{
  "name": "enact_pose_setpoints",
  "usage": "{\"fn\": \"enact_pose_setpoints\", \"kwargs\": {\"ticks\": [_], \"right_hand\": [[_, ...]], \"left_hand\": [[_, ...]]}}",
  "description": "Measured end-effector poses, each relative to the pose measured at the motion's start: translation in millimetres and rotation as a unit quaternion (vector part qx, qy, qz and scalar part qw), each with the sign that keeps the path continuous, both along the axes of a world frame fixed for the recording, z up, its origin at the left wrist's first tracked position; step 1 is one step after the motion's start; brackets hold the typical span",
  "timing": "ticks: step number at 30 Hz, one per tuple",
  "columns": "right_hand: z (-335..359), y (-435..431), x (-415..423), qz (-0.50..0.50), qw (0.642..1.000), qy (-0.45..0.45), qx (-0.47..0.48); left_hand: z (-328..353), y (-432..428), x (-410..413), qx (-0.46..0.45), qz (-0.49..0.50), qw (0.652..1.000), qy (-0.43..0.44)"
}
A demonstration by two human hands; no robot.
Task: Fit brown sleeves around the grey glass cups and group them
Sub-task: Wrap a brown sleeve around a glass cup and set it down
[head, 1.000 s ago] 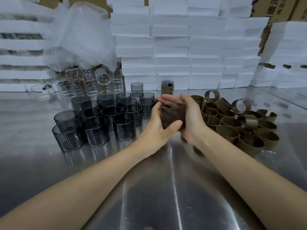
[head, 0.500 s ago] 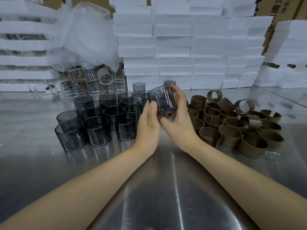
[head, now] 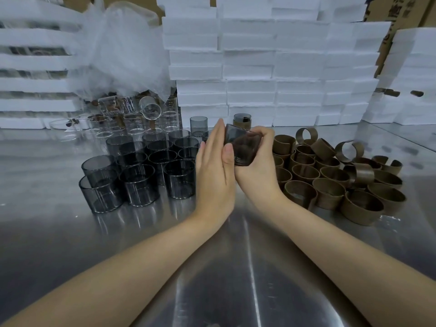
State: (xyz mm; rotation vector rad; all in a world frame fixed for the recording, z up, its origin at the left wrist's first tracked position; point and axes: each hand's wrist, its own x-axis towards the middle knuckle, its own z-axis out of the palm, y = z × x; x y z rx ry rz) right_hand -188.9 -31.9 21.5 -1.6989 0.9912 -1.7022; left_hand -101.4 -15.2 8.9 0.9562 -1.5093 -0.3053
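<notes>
Grey glass cup (head: 243,147) now tipped sideways, held above steel table (head: 236,267), between bare grey cups (head: 146,171) and brown sleeves (head: 330,180). Half second ago both hands pinched it. Now left hand (head: 214,175) flat, fingers straight, palm pressing cup end; right hand (head: 257,168) curled round cup. Brownish tint on wall: sleeve probably being seated. Next likely: set beside sleeved cup (head: 241,120).

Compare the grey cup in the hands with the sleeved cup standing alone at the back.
The held smoky grey glass cup is tilted off the shiny metal table; the brown-sleeved grey glass cup at the back stands upright on it. The right hand grips the held one, the left hand flat against it; nothing touches the back one. Both are grey glass cylinders.
</notes>
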Motion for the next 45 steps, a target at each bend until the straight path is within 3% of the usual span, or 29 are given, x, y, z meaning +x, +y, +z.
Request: {"fn": "enact_pose_setpoints", "kwargs": {"ticks": [5,8,11,16,21,25,28,30,35,38,41,45], "right_hand": [[-7,-2,1,-0.055,0.998,0.000,0.013],[-8,-5,-2,-0.066,0.996,0.047,0.041],[-7,-7,-4,-0.031,0.997,-0.017,0.071],[-13,-5,-7,-0.106,0.978,0.180,0.001],[-14,-5,-7,-0.062,0.970,0.233,-0.043],[-11,2,-4,0.015,0.986,0.165,-0.007],[-10,4,-4,0.106,0.991,0.074,0.035],[-9,5,-4,0.134,0.988,0.043,0.063],[-8,1,-2,0.174,0.975,-0.085,0.110],[-8,-1,1,0.173,0.950,-0.188,0.178],[-6,-1,0,0.151,0.964,-0.153,0.160],[-7,-3,-1,0.093,0.987,-0.094,0.092]], "left_hand": [[2,-4,5,-0.057,0.058,0.992,-0.095],[2,-2,6,-0.045,-0.008,0.985,-0.166],[-1,1,3,-0.001,-0.032,0.980,-0.198],[-3,1,3,0.038,-0.013,0.981,-0.189],[-3,2,4,0.097,0.006,0.995,-0.035],[7,0,7,0.152,-0.035,0.977,0.147],[18,-6,7,0.240,-0.099,0.915,0.309],[17,-10,8,0.276,-0.147,0.877,0.365],[10,-15,10,0.347,-0.266,0.791,0.427],[7,-13,6,0.378,-0.311,0.764,0.421],[9,-14,3,0.381,-0.274,0.785,0.404],[5,-18,7,0.298,-0.204,0.876,0.318]]}}
